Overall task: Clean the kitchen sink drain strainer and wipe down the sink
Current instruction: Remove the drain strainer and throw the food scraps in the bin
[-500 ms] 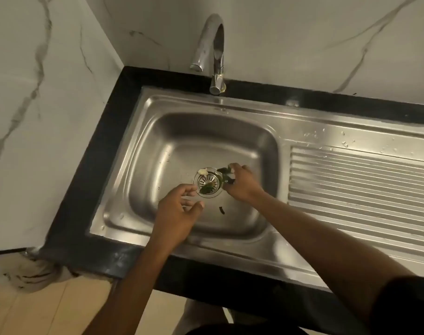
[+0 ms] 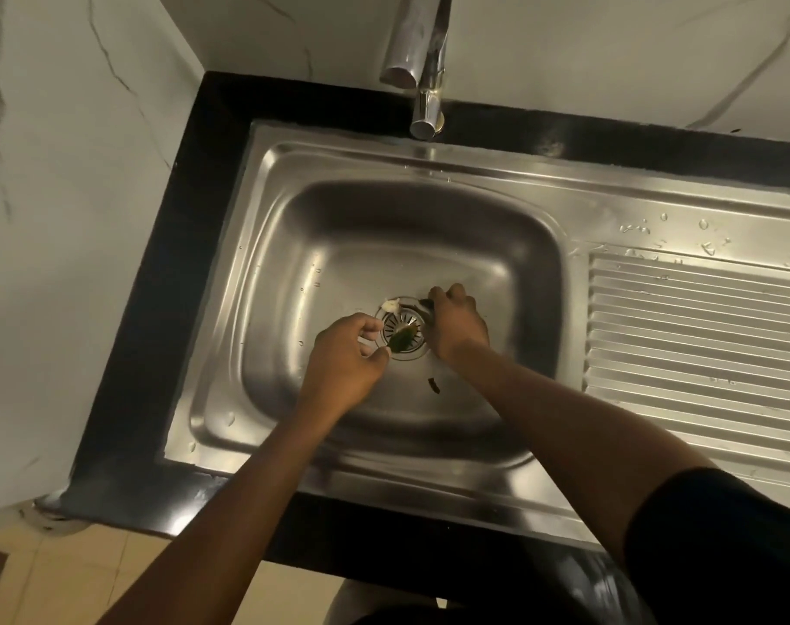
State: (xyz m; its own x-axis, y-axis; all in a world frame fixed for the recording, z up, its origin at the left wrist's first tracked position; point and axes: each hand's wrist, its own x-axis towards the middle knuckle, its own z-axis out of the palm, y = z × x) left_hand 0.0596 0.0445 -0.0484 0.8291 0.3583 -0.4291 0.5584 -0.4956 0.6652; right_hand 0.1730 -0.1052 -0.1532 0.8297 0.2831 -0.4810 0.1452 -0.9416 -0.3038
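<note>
Nearest, a dark scrap (image 2: 435,384) is lying on the sink (image 2: 339,281) floor. Our left hand (image 2: 343,367) is curling its fingers, thumb tip touching a green leaf (image 2: 402,340) on the drain strainer (image 2: 406,324) at the basin's middle; we cannot tell whether it is gripping. Our right hand (image 2: 456,327) is covering the strainer's right rim, fingers bent, grip hidden. A white scrap (image 2: 390,305) is sitting on the far rim, the faucet (image 2: 427,60) beyond. Earlier the left hand was hovering short of the strainer.

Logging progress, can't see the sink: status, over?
Left hand pinches green leaf on strainer. Right hand curled at rim, grip unclear. White scrap on rim, dark scrap on basin floor.
</note>
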